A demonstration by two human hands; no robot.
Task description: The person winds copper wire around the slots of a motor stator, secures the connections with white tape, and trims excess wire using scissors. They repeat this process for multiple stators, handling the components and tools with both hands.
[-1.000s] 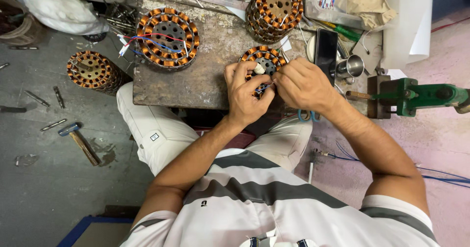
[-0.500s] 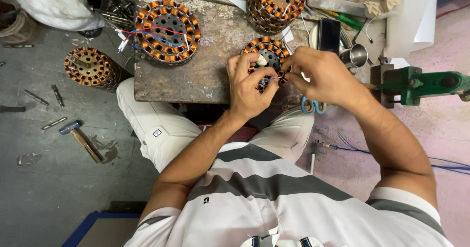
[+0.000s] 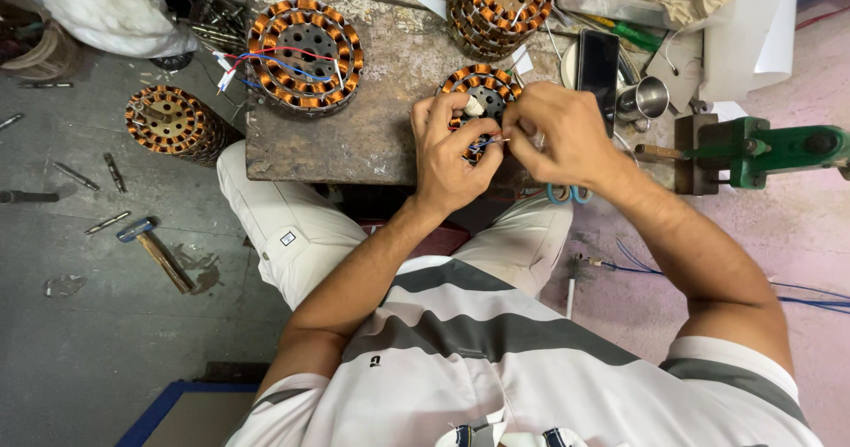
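Stator [image 3: 482, 88] flat, axis up | both hands' fingers [image 3: 460, 115] pinch wire [image 3: 491, 142]

I saw a round stator [image 3: 479, 87] wound with copper coils lying flat near the surface's [image 3: 372, 142] front edge. My hands partly covered it. A thin wire [image 3: 492, 142] crossed its near side.

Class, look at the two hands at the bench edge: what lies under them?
Under the left hand and right hand sits a copper-wound stator on the worn bench. Thin wires show between the fingers; the stator's near half is covered.
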